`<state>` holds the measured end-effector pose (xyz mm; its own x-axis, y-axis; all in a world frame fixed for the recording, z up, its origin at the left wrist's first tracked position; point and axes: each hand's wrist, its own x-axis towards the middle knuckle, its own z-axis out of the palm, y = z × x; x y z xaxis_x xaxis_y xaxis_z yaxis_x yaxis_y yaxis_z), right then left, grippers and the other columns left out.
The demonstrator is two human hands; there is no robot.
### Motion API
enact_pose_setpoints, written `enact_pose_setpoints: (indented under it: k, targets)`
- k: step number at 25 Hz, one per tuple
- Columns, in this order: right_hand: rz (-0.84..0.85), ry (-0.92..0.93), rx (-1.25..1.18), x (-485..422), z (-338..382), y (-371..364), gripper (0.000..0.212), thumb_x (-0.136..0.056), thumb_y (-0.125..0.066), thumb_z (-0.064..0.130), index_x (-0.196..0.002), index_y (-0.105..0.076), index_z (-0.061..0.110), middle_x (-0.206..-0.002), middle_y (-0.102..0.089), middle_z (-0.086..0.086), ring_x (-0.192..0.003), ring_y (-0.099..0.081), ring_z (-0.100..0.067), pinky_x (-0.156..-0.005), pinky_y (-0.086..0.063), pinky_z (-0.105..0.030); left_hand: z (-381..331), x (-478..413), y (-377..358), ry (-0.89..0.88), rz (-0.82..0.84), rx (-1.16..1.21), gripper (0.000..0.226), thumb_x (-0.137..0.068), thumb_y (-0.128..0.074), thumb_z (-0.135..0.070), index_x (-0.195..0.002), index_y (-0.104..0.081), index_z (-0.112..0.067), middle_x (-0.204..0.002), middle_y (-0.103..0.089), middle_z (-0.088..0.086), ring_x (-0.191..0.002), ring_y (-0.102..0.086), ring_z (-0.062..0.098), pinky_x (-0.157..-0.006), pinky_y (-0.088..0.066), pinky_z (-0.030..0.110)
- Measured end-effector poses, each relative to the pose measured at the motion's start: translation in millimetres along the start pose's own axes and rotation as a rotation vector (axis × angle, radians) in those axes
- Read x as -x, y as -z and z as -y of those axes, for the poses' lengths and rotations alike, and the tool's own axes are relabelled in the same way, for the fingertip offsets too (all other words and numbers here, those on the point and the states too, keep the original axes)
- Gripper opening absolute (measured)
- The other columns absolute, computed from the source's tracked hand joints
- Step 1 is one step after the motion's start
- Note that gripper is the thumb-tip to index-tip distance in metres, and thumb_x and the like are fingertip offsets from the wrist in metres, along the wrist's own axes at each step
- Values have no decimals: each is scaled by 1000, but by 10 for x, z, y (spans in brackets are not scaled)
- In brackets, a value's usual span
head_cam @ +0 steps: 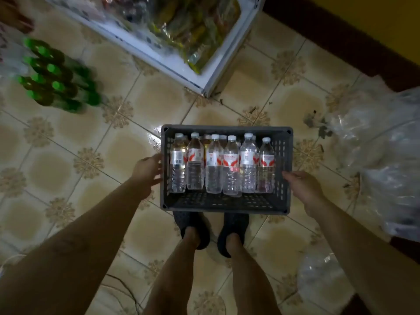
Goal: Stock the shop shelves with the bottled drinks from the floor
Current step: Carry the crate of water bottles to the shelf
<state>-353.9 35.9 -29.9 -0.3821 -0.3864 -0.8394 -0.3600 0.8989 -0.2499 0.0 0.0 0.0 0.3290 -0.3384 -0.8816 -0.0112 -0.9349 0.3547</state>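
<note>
A dark grey slatted crate point(285, 155) sits just in front of my feet and hides my shoe tips. Several clear water bottles point(230, 164) with white caps and red-and-white labels stand upright in its far half. My left hand point(146, 170) is at the crate's left wall, fingers spread and touching its outer side. My right hand point(303, 186) is at the right wall, with fairly straight fingertips on the rim. Neither hand plainly grips the crate. A pack of green-capped bottles point(56, 76) lies on the floor at the far left.
A white freezer chest point(218, 71) full of packaged goods stands ahead on the tiled floor. Crumpled clear plastic wrap point(381, 144) is piled at the right, with more plastic point(322, 276) near my right leg. A thin cable point(122, 287) runs along the floor at lower left.
</note>
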Motion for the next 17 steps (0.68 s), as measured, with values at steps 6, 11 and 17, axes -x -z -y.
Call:
enact_pose_setpoints:
  k: [6,11,17]
  targets:
    - [-95,-26,-28,-610,-173,-287,48,-95,-56,49,-115,-61,6,-113,-63,-10,-96,-58,-32,-80,-44,-42,487,-863,-11,-33,-221,-55,51,-97,-49,-44,-131,-54,-6,-128,-59,16,-118,-54,35,-101,-45,47]
    - [-122,-99,-236,-962,-241,-393,43,-102,-40,52,-116,-58,15,-111,-60,-6,-98,-57,-27,-98,-47,-45,745,-1276,-149,78,-92,6,42,-97,-40,-56,-97,-60,-19,-97,-65,4,-92,-63,21,-76,-45,33]
    - [32,-21,-406,-1191,-260,-419,56,-104,-32,51,-130,-58,9,-120,-64,-23,-71,-58,-22,-86,-58,-42,765,-1538,-120,61,-63,6,57,-97,-25,-66,-93,-57,-18,-101,-62,7,-96,-60,22,-92,-45,39]
